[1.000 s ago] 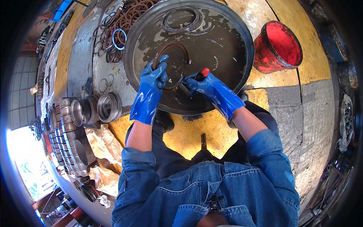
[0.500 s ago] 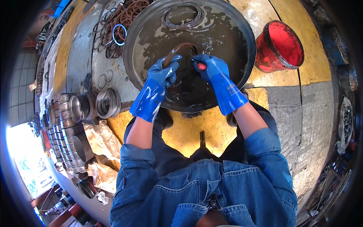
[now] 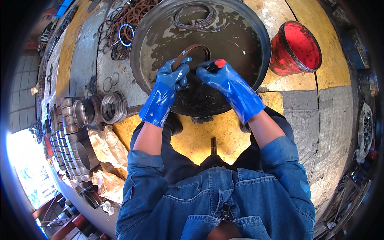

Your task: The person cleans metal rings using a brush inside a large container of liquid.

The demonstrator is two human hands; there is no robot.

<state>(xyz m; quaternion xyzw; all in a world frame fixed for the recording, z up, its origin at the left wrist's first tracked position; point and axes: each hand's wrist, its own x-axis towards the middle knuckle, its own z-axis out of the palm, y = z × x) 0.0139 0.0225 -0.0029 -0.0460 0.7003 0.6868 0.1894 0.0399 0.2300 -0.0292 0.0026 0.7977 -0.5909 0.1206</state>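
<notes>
My left hand, in a wet blue rubber glove, is closed round the near left side of a brown ring. The ring stands tilted above the dark liquid in a wide round metal basin. Its lower part is hidden by my gloves. My right hand, gloved alike, grips a small red-and-black handled tool beside the ring's right side. The red end points up and away; the working end is hidden by the glove. Several wet rings lie in the liquid at the basin's far side.
A red bucket stands right of the basin. Brown rings are heaped at the far left, with a bright blue ring beside them. Metal rings and stacked metal cylinders stand at the left, near crumpled brown paper.
My right hand has turned and moved slightly left, so the tool's red end now points up and away. The left hand and the ring have barely moved.
</notes>
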